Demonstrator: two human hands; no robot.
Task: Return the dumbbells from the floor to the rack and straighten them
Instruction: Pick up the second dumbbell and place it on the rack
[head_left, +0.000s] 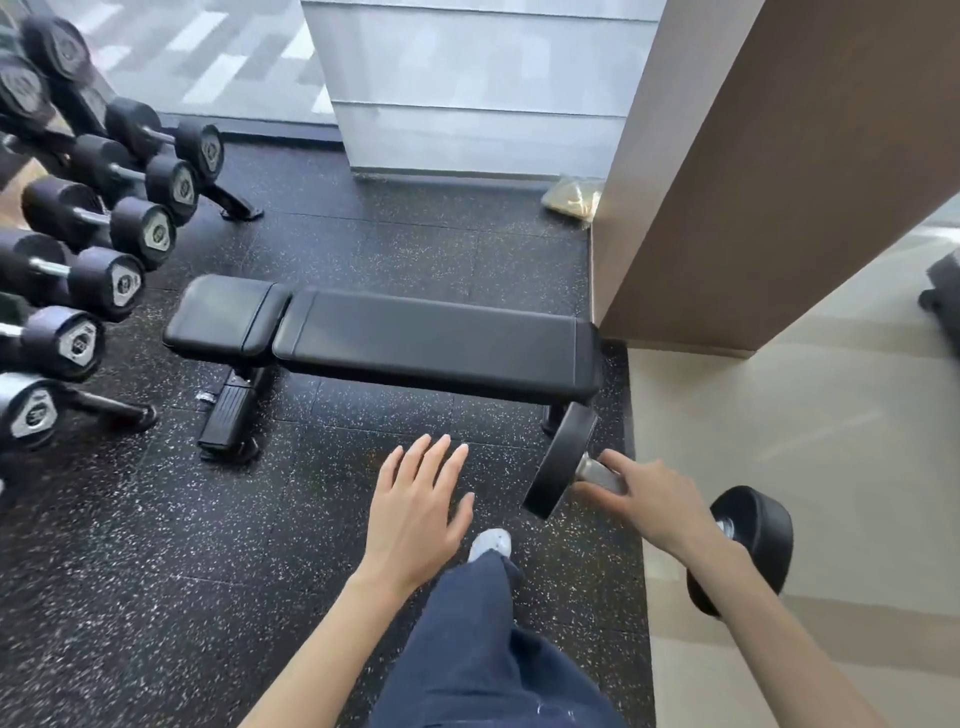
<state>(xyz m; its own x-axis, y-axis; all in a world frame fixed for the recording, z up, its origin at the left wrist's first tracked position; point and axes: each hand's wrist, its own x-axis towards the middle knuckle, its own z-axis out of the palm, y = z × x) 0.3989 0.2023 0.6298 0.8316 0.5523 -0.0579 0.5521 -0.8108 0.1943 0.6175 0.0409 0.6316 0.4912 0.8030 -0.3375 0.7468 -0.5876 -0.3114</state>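
Note:
A black dumbbell (563, 460) with a metal handle hangs at the lower right, near the end of the bench. My right hand (649, 501) is wrapped around its handle, between the two round heads. My left hand (415, 504) hovers flat with its fingers spread over the speckled floor, holding nothing. Along the left edge stands the dumbbell rack (234, 200), carrying several black dumbbells (140, 231) with grey end caps, lying side by side at a slant.
A black padded bench (415, 332) lies across the middle, between me and the far wall. A brown pillar (779, 182) rises at the right, with pale flooring beside it. My leg in dark trousers and a white shoe (491, 543) show below.

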